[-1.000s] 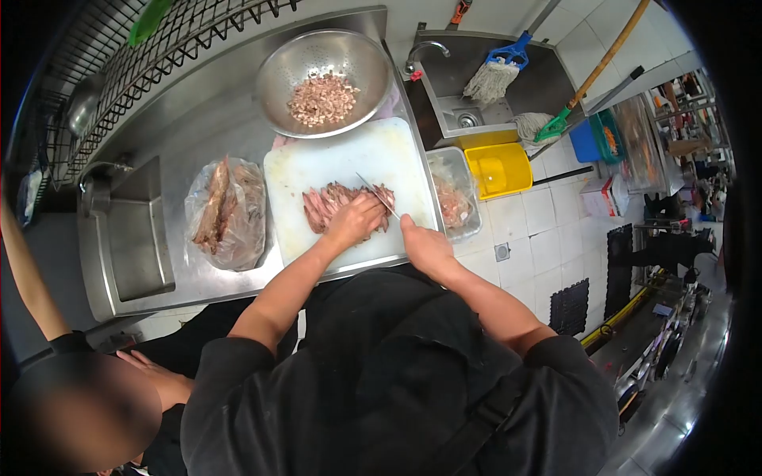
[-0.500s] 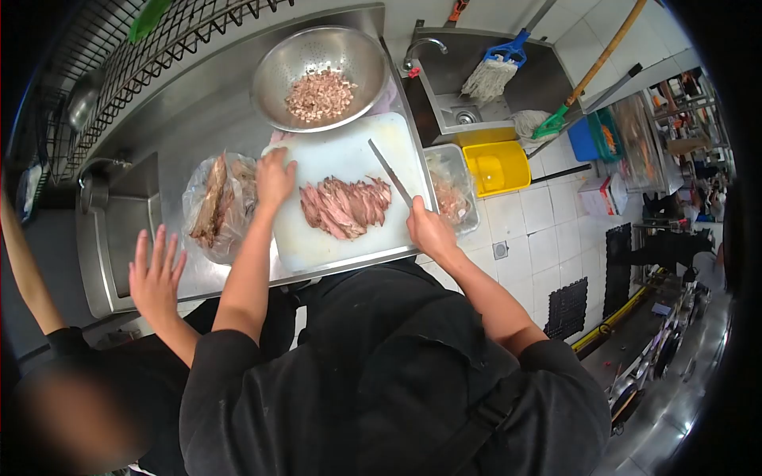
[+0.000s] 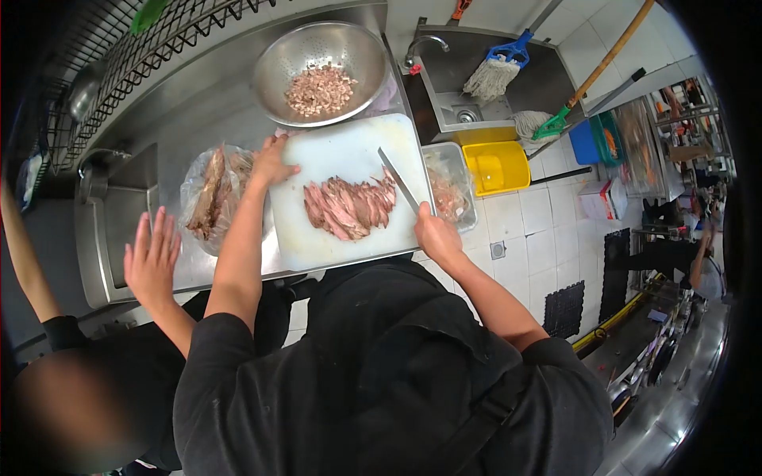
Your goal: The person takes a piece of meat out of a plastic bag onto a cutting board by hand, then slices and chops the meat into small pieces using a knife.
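In my right hand [image 3: 439, 236] I hold a knife [image 3: 401, 182] by its handle, its long blade slanting up and left over the right side of a white cutting board [image 3: 317, 258]. Close to the blade's left side lies a row of sliced cooked meat [image 3: 349, 208]. My left hand [image 3: 272, 163] rests at the board's upper left edge, thumb out over the board and the other fingers reaching away from me. Left of that hand sits a clear plastic bag [image 3: 194, 178] with long pieces of meat [image 3: 210, 194]. A perforated metal colander [image 3: 274, 63] with diced meat [image 3: 321, 89] stands beyond the board.
At left, another person's raised open hand [image 3: 153, 258] is near the counter [image 3: 190, 274] and a sink [image 3: 115, 230]. A plastic tub [image 3: 448, 190] and yellow bucket [image 3: 496, 168] sit right of the board. Mops [image 3: 488, 78] lean by a second sink [image 3: 444, 71].
My left hand has shifted slightly left along the board's edge. The knife has moved slightly down and right, with its blade now closer to the sliced meat.
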Action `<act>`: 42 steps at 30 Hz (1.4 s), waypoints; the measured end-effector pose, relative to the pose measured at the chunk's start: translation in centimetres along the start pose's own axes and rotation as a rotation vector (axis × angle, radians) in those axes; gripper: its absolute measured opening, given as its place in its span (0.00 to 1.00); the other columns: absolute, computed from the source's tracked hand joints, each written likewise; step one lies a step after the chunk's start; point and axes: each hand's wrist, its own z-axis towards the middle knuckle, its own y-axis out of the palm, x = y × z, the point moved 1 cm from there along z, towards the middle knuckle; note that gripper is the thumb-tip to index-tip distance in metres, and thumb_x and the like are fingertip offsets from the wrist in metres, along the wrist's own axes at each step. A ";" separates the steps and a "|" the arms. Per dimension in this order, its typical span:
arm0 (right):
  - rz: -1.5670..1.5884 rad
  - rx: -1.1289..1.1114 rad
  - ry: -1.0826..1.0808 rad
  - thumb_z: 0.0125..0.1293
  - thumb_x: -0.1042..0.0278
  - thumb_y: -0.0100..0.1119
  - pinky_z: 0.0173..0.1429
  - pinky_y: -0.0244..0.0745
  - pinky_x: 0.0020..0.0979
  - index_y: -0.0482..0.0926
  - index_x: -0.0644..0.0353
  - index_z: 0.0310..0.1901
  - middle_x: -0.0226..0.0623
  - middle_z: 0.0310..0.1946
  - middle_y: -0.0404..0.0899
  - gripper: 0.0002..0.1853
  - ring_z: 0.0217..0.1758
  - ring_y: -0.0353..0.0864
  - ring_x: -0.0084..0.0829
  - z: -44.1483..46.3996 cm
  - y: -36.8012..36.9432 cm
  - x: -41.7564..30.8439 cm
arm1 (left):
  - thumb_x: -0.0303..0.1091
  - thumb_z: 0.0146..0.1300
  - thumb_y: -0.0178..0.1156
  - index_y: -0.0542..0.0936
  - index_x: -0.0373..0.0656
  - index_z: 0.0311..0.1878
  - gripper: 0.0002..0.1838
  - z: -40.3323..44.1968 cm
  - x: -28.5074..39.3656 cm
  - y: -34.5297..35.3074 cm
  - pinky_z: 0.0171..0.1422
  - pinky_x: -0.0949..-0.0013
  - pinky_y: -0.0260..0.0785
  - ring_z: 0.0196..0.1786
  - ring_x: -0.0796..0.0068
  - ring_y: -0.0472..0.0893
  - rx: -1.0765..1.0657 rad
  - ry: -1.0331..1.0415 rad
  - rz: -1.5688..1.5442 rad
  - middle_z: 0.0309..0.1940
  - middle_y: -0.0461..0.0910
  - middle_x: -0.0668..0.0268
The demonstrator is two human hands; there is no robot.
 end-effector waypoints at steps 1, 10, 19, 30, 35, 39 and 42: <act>-0.001 0.001 -0.001 0.70 0.67 0.48 0.44 0.75 0.62 0.64 0.64 0.51 0.59 0.32 0.84 0.13 0.38 0.85 0.64 -0.3 -0.2 0.1 | 0.50 0.49 0.79 0.61 0.50 0.80 0.56 0.0 0.1 0.0 0.82 0.41 0.53 0.79 0.51 0.65 0.000 -0.004 -0.006 0.78 0.61 0.54; -0.063 -0.073 -0.048 0.70 0.69 0.47 0.40 0.77 0.59 0.66 0.63 0.48 0.57 0.30 0.85 0.10 0.35 0.86 0.60 -3.2 -1.0 -1.8 | 0.29 0.60 0.65 0.85 0.40 0.50 0.14 -6.8 5.9 4.7 0.64 0.50 0.70 0.58 0.53 0.80 0.500 0.515 -0.328 0.55 0.83 0.57; -0.178 -0.199 -0.058 0.68 0.74 0.48 0.42 0.81 0.53 0.64 0.62 0.51 0.54 0.33 0.87 0.12 0.39 0.89 0.54 -3.3 -2.2 -5.5 | 0.28 0.54 0.67 0.86 0.42 0.46 0.14 -10.2 13.2 9.6 0.64 0.56 0.71 0.57 0.61 0.80 0.424 0.845 -0.309 0.48 0.82 0.63; -0.133 -0.184 -0.065 0.71 0.71 0.43 0.46 0.79 0.59 0.65 0.62 0.50 0.57 0.36 0.86 0.09 0.41 0.87 0.58 0.2 -0.5 -4.1 | 0.27 0.55 0.67 0.86 0.41 0.46 0.14 -10.1 12.9 10.1 0.63 0.56 0.73 0.55 0.59 0.81 0.467 0.866 -0.368 0.47 0.84 0.62; -0.096 -0.194 -0.057 0.71 0.71 0.44 0.46 0.77 0.59 0.66 0.62 0.49 0.58 0.35 0.86 0.09 0.41 0.86 0.61 -2.2 -3.0 -5.8 | 0.26 0.55 0.68 0.86 0.38 0.45 0.13 -9.9 13.1 10.2 0.59 0.57 0.76 0.52 0.58 0.82 0.506 0.861 -0.384 0.48 0.84 0.61; -0.067 -0.177 -0.057 0.73 0.70 0.41 0.49 0.78 0.58 0.66 0.62 0.51 0.60 0.39 0.86 0.09 0.45 0.87 0.58 -1.3 -0.8 -5.4 | 0.25 0.56 0.68 0.86 0.37 0.44 0.11 -9.8 12.9 10.5 0.58 0.57 0.76 0.52 0.57 0.82 0.480 0.847 -0.396 0.46 0.84 0.60; -0.052 -0.140 -0.085 0.73 0.72 0.41 0.50 0.78 0.57 0.67 0.62 0.52 0.61 0.40 0.85 0.10 0.45 0.87 0.58 0.4 0.3 -5.6 | 0.25 0.56 0.68 0.86 0.37 0.42 0.10 -9.5 13.0 10.2 0.58 0.57 0.76 0.51 0.57 0.82 0.508 0.866 -0.426 0.44 0.84 0.59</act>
